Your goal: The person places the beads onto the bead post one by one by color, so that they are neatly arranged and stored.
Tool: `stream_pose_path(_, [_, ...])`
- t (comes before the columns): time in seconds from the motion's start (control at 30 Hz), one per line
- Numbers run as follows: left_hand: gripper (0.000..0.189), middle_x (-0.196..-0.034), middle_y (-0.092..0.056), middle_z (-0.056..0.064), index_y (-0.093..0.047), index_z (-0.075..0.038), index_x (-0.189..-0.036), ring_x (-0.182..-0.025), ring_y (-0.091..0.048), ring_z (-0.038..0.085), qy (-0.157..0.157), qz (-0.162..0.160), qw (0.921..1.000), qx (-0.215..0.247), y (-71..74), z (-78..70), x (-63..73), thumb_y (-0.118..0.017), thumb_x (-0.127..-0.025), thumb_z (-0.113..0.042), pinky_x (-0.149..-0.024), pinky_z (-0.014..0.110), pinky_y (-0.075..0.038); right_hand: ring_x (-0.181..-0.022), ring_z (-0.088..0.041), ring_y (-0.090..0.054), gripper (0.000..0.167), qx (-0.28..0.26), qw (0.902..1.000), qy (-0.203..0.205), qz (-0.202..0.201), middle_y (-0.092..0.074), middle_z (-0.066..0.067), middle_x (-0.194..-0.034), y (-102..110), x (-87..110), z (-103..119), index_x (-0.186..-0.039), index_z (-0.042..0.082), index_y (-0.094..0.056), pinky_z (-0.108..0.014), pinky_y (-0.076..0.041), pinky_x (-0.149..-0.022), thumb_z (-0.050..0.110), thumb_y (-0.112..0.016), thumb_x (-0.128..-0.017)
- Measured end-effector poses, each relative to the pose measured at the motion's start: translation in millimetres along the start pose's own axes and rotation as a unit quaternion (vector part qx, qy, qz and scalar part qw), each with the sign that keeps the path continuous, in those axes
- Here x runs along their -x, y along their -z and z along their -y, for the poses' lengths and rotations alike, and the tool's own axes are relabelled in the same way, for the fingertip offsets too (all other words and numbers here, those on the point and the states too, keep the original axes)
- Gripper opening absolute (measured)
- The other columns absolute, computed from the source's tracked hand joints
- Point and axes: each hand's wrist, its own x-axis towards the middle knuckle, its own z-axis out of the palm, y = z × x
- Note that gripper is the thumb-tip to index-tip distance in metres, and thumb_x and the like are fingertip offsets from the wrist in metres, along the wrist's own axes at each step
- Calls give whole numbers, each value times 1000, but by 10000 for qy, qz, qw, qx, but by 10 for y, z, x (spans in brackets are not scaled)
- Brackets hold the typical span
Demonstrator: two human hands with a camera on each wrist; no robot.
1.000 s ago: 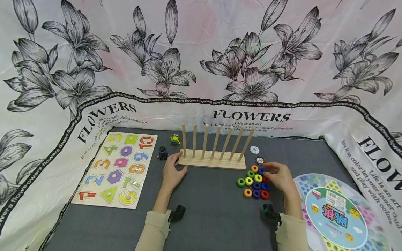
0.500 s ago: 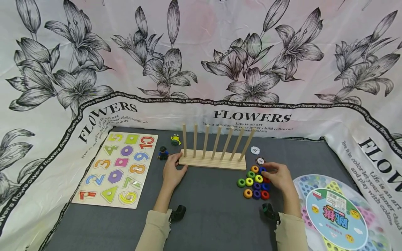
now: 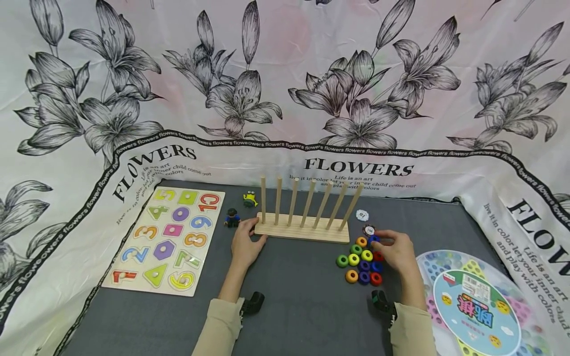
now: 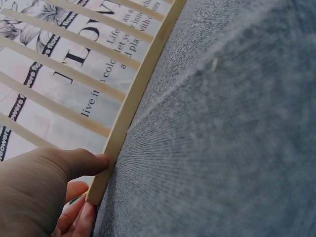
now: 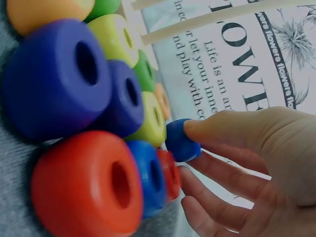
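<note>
A wooden peg rack [image 3: 302, 228] with a row of several upright bare pegs stands at the back of the table. My left hand [image 3: 245, 242] grips its left end; in the left wrist view the thumb [image 4: 91, 163] lies on the front edge of the base and the fingers reach round the end. To the right of the rack, my right hand [image 3: 395, 249] pinches a blue ring bead [image 5: 180, 140] between thumb and fingers, at the far corner of a cluster of beads. Around it lie red [image 3: 376, 279], purple [image 3: 363, 278], green [image 3: 342, 261], yellow and orange beads.
A number puzzle board [image 3: 166, 242] lies on the left. Two small figures, one yellow-green [image 3: 250, 199] and one dark [image 3: 232, 218], stand left of the rack. White [image 3: 362, 215] and dark [image 3: 369, 230] chips lie to its right. A round game board [image 3: 476, 311] is at the right.
The hands and the rack hardly move; the right hand stays at the blue bead. The head view shifts slightly.
</note>
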Motion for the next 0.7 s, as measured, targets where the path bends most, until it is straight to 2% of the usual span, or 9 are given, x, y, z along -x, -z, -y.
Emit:
stream_pose_path(0.23, [52, -125, -57, 21, -62, 3, -128, -114, -58, 35, 35, 30, 10000, -29, 3, 2, -8, -80, -80, -4, -93, 38, -56, -103, -42, -66, 36, -152, 9982, 146, -564, -63, -30, -120, 107, 85, 272, -122, -4, -66, -49, -60, -78, 13, -69, -91])
stream_pose_path(0.33, [53, -124, -58, 21, -61, 4, -128, -114, -59, 36, 18, -10, 10000, 63, 11, 1, -6, -81, -79, -3, -93, 38, -56, -103, -41, -66, 35, -239, 9965, 328, -728, -63, -27, -121, 136, 129, 421, -124, -3, -66, -49, -60, -80, 13, -69, -93])
stream_pose_path(0.4, [53, -124, -58, 22, -61, 5, -129, -114, -59, 35, 46, -22, 9998, 207, 15, -1, -5, -81, -79, -1, -94, 37, -56, -101, -40, -67, 34, -315, 9940, 577, -876, -63, -25, -120, 141, 161, 512, -122, -2, -67, -43, -61, -79, 12, -69, -92])
stream_pose_path(0.47, [54, -123, -59, 22, -61, 6, -129, -114, -60, 35, 87, -27, 9991, 426, 13, 4, -8, -81, -79, 0, -94, 35, -55, -98, -38, -69, 32, -474, 9898, 870, -1020, -65, -24, -118, 137, 196, 616, -120, -3, -68, -30, -61, -76, 11, -71, -91])
stream_pose_path(0.5, [55, -123, -60, 23, -60, 7, -129, -114, -60, 35, 121, -27, 9984, 546, 13, 9, -11, -81, -79, 1, -94, 35, -55, -97, -36, -69, 32, -562, 9876, 1000, -1069, -65, -23, -117, 130, 216, 666, -119, -3, -68, -23, -60, -74, 10, -71, -91])
stream_pose_path(0.6, [55, -121, -62, 23, -61, 7, -128, -114, -61, 34, 207, -60, 9960, 872, 15, 28, -20, -81, -77, 3, -94, 33, -55, -90, -16, -71, 30, -1022, 9792, 1336, -1135, -66, -23, -114, 101, 268, 810, -117, -4, -69, -8, -54, -71, 6, -72, -89])
stream_pose_path(0.7, [53, -118, -63, 22, -64, 6, -126, -111, -62, 35, 186, -106, 9942, 1055, 29, 43, -28, -82, -76, 4, -92, 33, -56, -87, 2, -65, 29, -1460, 9704, 1581, -1096, -66, -22, -112, 63, 301, 938, -116, -5, -69, -8, -53, -74, 4, -73, -89])
